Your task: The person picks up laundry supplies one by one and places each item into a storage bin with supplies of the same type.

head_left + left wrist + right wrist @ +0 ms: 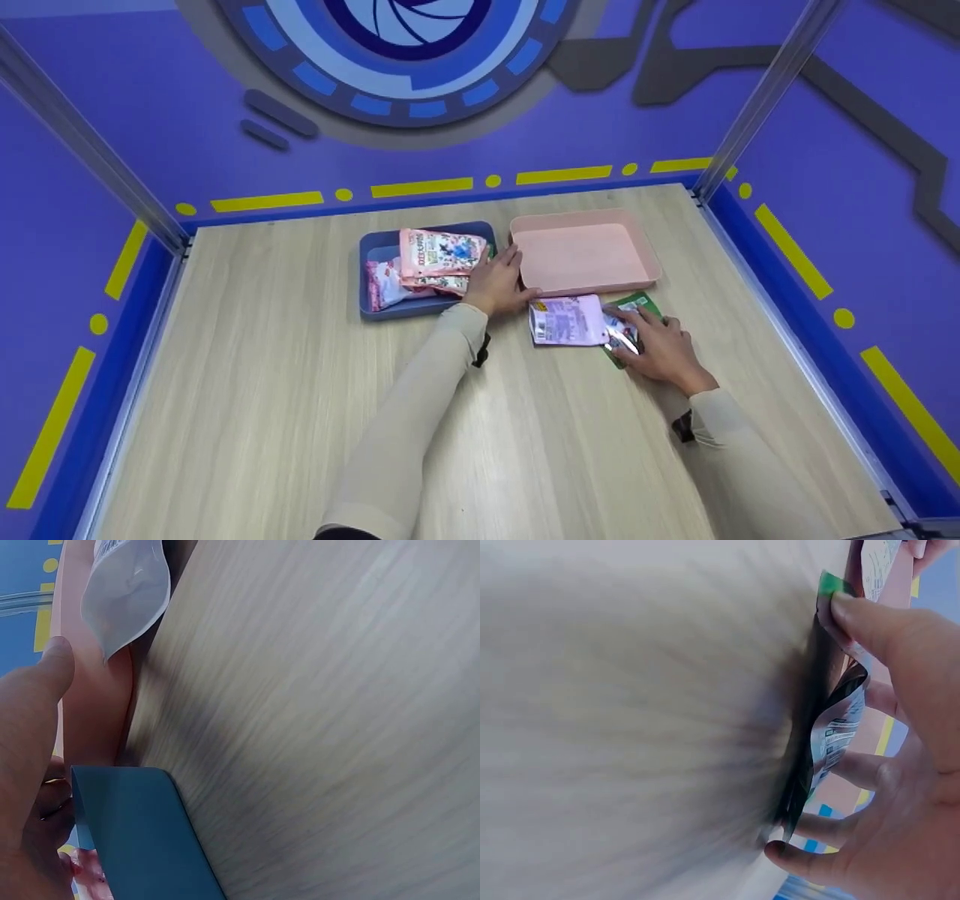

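Observation:
My left hand (496, 285) lies across the right edge of the blue tray (405, 311), its fingers beside a pink printed packet (444, 253) on top of the tray's pile. In the left wrist view, the straight thumb (56, 664) points toward the pink tray's wall (97, 701). A lilac pouch (568, 321) lies just in front of the pink tray. To its right, my right hand (664, 349) grips a green packet (646, 301) together with a silvery packet (621, 334) overlapping it. The right thumb presses the green corner (829, 585), with the fingers along the far side.
The pink tray (649, 259) stands to the right of the blue one, with nothing in it. A white and pink packet (384, 283) lies at the left inside the blue tray. Blue-purple panels (420, 161) border the wooden table (300, 420).

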The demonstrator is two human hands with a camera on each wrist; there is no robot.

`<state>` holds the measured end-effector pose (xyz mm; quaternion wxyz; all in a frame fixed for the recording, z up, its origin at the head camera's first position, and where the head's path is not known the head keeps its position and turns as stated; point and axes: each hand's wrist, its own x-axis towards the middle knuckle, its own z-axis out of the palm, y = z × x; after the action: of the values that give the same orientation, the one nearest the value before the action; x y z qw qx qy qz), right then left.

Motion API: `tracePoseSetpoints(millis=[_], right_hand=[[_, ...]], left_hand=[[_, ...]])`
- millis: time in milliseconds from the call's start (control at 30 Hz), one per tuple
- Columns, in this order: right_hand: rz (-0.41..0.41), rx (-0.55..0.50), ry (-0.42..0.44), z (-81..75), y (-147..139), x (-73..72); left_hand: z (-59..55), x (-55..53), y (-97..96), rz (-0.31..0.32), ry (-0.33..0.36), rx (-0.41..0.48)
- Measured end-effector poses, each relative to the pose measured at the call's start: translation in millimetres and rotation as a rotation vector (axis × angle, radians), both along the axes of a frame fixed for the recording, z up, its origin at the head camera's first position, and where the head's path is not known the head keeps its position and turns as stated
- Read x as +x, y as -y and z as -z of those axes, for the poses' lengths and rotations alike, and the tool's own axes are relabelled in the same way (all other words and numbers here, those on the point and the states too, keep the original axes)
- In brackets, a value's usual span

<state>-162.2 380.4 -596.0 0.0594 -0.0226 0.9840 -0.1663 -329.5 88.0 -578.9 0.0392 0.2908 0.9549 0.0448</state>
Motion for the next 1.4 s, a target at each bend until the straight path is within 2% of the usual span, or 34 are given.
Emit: tracePoseSetpoints(millis=[233, 400, 633, 900, 1233, 1400], right_hand=[[0.066, -0.003, 0.025, -4.9, 0.3, -2.1], [0.12, -0.038, 0.045, -8.9, -2.4, -4.2], [0.109, -0.056, 0.037, -9.9, -8.2, -4.2], [0.157, -0.081, 0.039, -8.8, -11.9, -2.1], [0.166, -0.06, -0.019, -9.7, -16.8, -0.7], [0.177, -0.071, -0.017, -10.3, -18.1, 1.2]], left_hand=[[-1.7, 2.0, 0.6, 0.011, -0.011, -0.008], [-1.6, 1.9, 1.1, -0.003, 0.01, 0.001], [0.6, 0.2, 0.2, -0.006, 0.02, -0.001], [3.9, -2.9, -1.0, -0.011, 0.035, 0.01], [-0.2, -0.9, 0.5, 0.009, -0.003, 0.008], [0.1, -1.4, 0.7, 0.015, 0.002, 0.01]])
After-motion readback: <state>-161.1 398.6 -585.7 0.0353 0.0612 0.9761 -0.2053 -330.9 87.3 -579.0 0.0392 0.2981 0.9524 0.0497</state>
